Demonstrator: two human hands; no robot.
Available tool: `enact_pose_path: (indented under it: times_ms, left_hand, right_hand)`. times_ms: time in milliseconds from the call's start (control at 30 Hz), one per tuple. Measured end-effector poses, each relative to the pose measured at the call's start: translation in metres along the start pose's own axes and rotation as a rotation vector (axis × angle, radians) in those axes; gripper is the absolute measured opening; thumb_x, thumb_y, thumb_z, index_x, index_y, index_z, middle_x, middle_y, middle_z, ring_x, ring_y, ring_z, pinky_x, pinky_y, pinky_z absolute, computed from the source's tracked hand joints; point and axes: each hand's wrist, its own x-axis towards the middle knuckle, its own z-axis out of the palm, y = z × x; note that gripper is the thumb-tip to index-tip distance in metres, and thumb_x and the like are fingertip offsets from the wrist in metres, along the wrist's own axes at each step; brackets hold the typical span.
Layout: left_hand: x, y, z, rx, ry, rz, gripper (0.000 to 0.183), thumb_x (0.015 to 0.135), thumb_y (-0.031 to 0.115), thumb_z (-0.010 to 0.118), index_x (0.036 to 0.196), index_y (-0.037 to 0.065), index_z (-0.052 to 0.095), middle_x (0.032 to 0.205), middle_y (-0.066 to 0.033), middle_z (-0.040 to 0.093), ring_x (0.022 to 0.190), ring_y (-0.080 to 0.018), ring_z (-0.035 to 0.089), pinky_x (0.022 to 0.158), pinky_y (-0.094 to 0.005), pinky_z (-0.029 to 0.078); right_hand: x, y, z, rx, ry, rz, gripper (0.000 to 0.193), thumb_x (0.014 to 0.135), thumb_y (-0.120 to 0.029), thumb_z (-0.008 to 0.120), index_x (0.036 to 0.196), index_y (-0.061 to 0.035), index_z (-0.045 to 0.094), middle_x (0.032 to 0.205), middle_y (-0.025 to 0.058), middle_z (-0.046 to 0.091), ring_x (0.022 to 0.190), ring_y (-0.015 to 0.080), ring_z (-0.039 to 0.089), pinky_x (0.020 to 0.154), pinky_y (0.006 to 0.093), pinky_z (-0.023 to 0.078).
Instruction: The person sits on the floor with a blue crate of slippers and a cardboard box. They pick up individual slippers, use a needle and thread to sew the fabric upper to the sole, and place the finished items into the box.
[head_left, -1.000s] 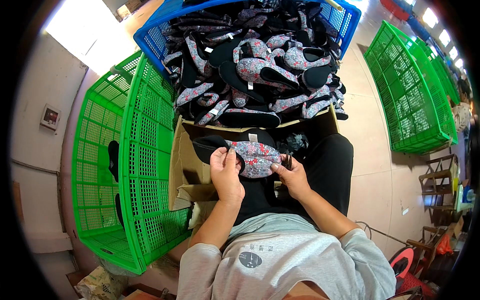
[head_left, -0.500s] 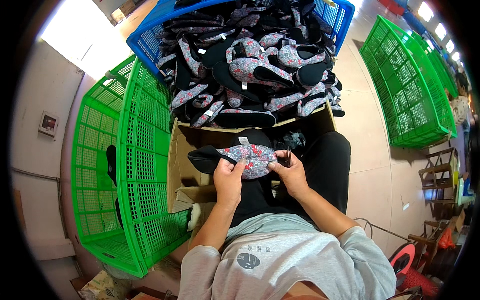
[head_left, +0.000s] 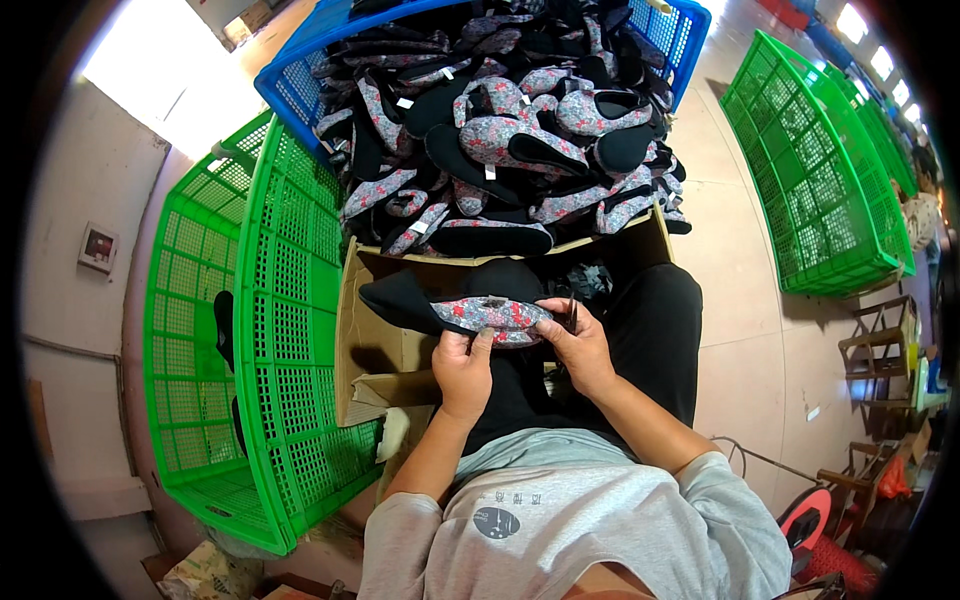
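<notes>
A floral slipper with a black sole and heel lies across both my hands above my lap, its black end pointing left. My left hand pinches the near edge at its middle, thumb on top. At the patterned right end my right hand grips the slipper between thumb and fingers. A thin dark object sticks up by the right hand's fingers; its kind is too small to tell. Beneath is an open cardboard box between my black-trousered legs.
Ahead, a blue crate overflows with matching slippers, which overhang the box's far edge. Green plastic crates stand close at my left, with black pieces inside. Another green crate stands on the floor at right, near wooden stools.
The slipper has tilted in my hands, so less of its floral top shows and its black end sits slightly higher and further left. Both hands keep hold of it.
</notes>
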Motion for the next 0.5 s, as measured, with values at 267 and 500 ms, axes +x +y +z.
enact_pose_path:
  times_ms: [267,500]
  left_hand:
    - [-0.003,-0.001,-0.002,0.053,-0.048,0.022,0.017,0.094,0.006,0.066,0.109,-0.002,0.064,0.098,-0.008,0.073,0.089,-0.0136,0.066,0.082,-0.029,0.052]
    - [-0.008,-0.015,-0.002,0.117,-0.108,0.007,0.018,0.094,0.003,0.064,0.111,-0.002,0.063,0.101,-0.0088,0.072,0.091,-0.0146,0.067,0.083,-0.0291,0.052]
  right_hand:
    - [0.004,-0.009,0.001,-0.163,-0.015,-0.009,0.028,0.088,-0.009,0.074,0.114,-0.0026,0.067,0.103,0.0025,0.066,0.093,0.0091,0.061,0.085,0.0254,0.049]
    - [0.006,-0.005,0.002,-0.595,0.072,-0.236,0.024,0.084,-0.007,0.076,0.107,-0.0061,0.071,0.098,0.0037,0.068,0.088,0.0133,0.061,0.084,0.0276,0.047]
